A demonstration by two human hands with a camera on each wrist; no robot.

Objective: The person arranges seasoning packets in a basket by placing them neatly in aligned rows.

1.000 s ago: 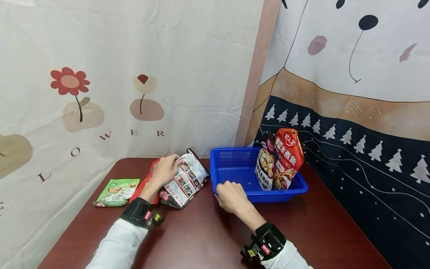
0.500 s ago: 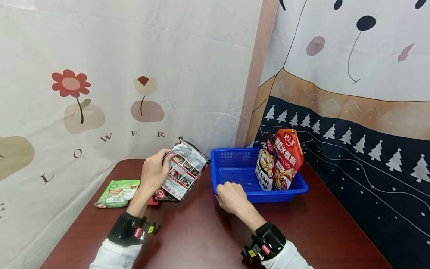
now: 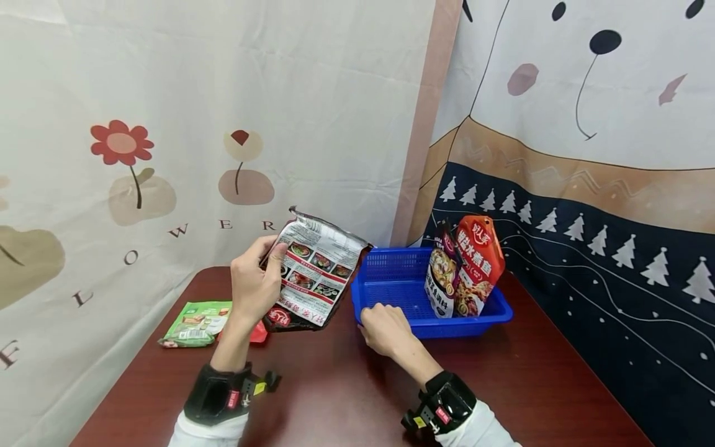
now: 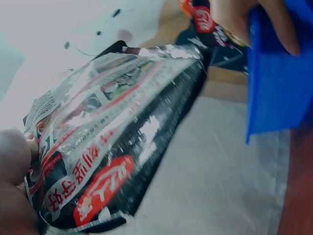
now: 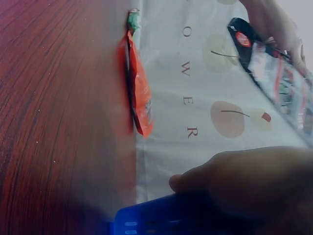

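My left hand [image 3: 254,282] pinches a black-and-white food pouch [image 3: 313,267] by its left side, thumb across the printed back. The pouch hangs tilted above the table, left of the blue basket [image 3: 385,285]; the left wrist view shows its glossy back [image 4: 112,112] up close. My right hand [image 3: 388,329] grips the basket's near left corner, its fingers curled over the rim. Inside the basket, at the right, a dark pouch [image 3: 441,273] and an orange-red pouch [image 3: 477,264] stand upright side by side.
A green packet [image 3: 195,323] lies at the table's left. Beside it is a red pouch [image 5: 141,90], mostly hidden behind my left hand in the head view. A printed cloth [image 3: 335,124] hangs behind the brown table [image 3: 335,397].
My left hand has lifted the black-and-white pouch off the table and brought it up and slightly right, toward the basket. The right hand has stayed on the rim.
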